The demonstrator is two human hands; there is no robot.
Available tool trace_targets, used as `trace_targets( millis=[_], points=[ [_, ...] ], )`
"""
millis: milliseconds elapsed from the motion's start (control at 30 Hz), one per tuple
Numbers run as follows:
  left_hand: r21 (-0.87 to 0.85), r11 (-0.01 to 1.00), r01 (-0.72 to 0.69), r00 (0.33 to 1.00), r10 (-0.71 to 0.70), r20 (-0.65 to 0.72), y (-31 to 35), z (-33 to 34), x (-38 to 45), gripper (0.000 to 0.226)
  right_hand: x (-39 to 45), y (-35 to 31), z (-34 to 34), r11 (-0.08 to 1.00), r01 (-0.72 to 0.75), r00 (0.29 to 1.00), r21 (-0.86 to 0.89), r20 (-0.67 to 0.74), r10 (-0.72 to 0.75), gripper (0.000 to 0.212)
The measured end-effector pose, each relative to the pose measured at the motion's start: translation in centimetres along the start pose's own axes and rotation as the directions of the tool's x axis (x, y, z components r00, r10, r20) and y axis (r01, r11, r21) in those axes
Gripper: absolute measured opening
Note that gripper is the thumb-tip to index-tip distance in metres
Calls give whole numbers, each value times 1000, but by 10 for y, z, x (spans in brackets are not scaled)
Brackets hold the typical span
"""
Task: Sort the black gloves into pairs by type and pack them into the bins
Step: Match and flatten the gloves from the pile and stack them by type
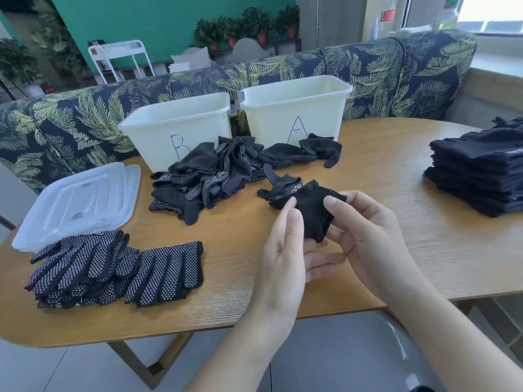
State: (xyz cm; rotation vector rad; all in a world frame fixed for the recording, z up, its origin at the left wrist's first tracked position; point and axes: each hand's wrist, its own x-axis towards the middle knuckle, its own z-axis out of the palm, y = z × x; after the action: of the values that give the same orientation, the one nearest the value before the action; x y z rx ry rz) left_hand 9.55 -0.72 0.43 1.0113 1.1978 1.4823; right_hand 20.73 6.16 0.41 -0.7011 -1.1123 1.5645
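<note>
Both hands hold a black glove (pixel 312 207) above the table's middle. My left hand (pixel 285 253) pinches its left side with the thumb. My right hand (pixel 365 236) pinches its right edge between thumb and fingers. The glove's dotted finger end (pixel 278 189) droops onto the table behind. An unsorted heap of plain and dotted black gloves (pixel 209 176) lies in front of two white bins, bin B (pixel 175 128) and bin A (pixel 297 108). A stack of dotted gloves (pixel 82 267) lies at the near left, with another dotted pair (pixel 167 274) beside it.
A tall stack of plain black gloves (pixel 478 171) sits at the table's right edge. Clear plastic lids (pixel 79 202) lie at the left. Behind the wooden table (pixel 410 264) runs a leaf-patterned sofa (pixel 396 77).
</note>
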Motion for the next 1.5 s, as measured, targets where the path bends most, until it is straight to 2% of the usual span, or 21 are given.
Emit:
trace_targets(
  millis=[100,267,400,500,567,667,833,900,1000,1133,1267,1400,1500],
  points=[
    [-48,999,24,999,-23,32,0,4,1,52,-1,-4,0,998,-36,999,44,13,35,11],
    [14,1000,-27,999,26,21,-9,0,10,54,0,-8,0,996,-12,998,87,58,7,16],
    [-1,998,-59,991,59,-123,-8,-4,15,44,0,-6,-1,994,-15,997,104,83,6,25],
    [-21,996,-89,960,80,-267,-4,-8,19,27,3,-2,-3,994,-10,997,105,81,2,30],
    [-6,993,-115,937,106,-333,-3,-12,22,24,5,2,-6,996,-27,997,86,76,20,29],
    [66,990,-123,909,139,-393,-6,-22,26,29,7,6,-8,996,-79,992,42,98,75,23],
    [111,993,-47,921,86,-381,-8,-27,24,39,5,2,-7,980,-197,969,20,159,191,39],
    [118,993,-2,933,44,-357,-8,-26,20,46,4,1,-7,964,-264,947,-26,180,264,49],
    [133,990,39,945,7,-326,-10,-27,12,56,4,3,-7,945,-307,924,-114,203,324,45],
    [186,980,76,962,-23,-273,-10,-29,3,63,5,8,-8,927,-287,922,-240,194,336,38],
    [258,960,113,967,-47,-250,-9,-32,-3,61,3,6,-10,867,-210,948,-452,124,294,28],
    [492,861,127,967,3,-255,-11,-38,-5,56,3,1,-19,717,-115,977,-688,50,206,19],
    [671,740,49,971,121,-204,-13,-42,-4,52,4,2,-26,582,-19,989,-813,70,130,16]
  ],
)
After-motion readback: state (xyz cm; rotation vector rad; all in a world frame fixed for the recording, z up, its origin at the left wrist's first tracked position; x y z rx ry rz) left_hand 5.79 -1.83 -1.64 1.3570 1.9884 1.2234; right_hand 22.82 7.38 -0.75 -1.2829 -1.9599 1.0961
